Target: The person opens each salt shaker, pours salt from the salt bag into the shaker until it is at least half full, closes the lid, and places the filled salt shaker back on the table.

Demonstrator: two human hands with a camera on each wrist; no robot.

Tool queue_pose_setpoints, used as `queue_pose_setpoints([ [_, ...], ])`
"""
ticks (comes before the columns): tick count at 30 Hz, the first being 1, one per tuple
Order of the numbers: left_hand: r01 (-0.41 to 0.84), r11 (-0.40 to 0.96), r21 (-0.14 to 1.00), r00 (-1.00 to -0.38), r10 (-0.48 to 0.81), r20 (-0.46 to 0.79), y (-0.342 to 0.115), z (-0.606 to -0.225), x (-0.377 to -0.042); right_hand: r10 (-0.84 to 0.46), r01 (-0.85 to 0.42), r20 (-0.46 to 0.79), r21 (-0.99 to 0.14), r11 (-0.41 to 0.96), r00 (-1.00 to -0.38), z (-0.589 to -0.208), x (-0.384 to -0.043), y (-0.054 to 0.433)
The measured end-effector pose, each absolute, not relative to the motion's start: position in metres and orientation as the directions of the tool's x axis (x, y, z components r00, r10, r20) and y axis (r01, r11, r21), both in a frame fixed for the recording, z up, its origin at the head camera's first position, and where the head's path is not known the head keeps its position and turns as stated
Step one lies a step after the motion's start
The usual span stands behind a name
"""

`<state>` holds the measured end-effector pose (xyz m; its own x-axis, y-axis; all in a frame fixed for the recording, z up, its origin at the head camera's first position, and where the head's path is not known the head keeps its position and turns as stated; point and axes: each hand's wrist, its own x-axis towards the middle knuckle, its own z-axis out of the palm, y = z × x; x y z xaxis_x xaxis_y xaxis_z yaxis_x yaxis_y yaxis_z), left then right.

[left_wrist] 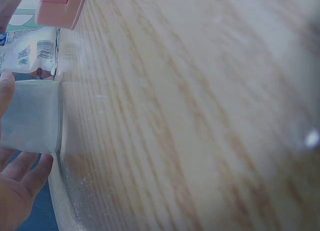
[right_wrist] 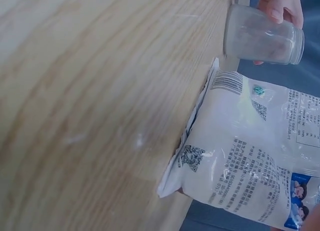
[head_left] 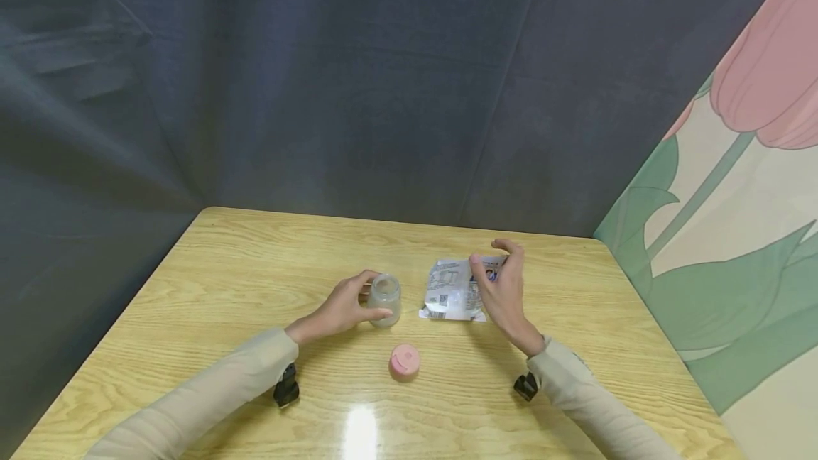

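My left hand [head_left: 341, 307] grips a small clear glass jar [head_left: 388, 298], thumb at its front and fingers round its far side. The jar stands upright on the table, its mouth uncovered. At the right, a white printed plastic bag [head_left: 447, 286] stands with its sealed bottom edge on the wood; its barcode and small print show in the right wrist view. My right hand [head_left: 507, 293] is at the bag's right side, thumb and forefinger spread apart, the thumb overlapping its printed face. A round pink lid [head_left: 405, 360] lies in front of the jar.
The light wood table [head_left: 255, 254] runs back to a dark curtain [head_left: 383, 91]. A wall painted with pink tulips [head_left: 754, 233] rises along the right side. Each wrist carries a small black camera [head_left: 286, 387] under its sleeve.
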<state>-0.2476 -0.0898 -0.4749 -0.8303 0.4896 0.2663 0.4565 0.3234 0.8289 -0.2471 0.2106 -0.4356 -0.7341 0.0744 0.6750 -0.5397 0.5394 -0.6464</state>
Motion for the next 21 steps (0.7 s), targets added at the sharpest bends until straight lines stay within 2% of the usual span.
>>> queue_pose_setpoints([
  [7, 0.457, 0.327, 0.828, -0.831, 0.488, 0.266, -0.089, -0.475, -0.248, 0.047, -0.522, 0.594, -0.740, 0.424, -0.803, -0.439, -0.248, 0.211],
  [11, 0.454, 0.335, 0.826, -0.833, 0.487, 0.261, -0.088, -0.474, -0.247, 0.056, -0.457, 0.513, -0.804, 0.381, -0.856, -0.439, -0.248, 0.213],
  [16, 0.463, 0.329, 0.823, -0.828, 0.491, 0.270, -0.089, -0.474, -0.248, 0.046, -0.327, 0.376, -0.853, 0.408, -0.925, -0.440, -0.245, 0.216],
  [21, 0.458, 0.335, 0.823, -0.832, 0.487, 0.264, -0.089, -0.475, -0.248, 0.005, -0.292, 0.320, -0.870, 0.398, -0.947, -0.443, -0.245, 0.221],
])
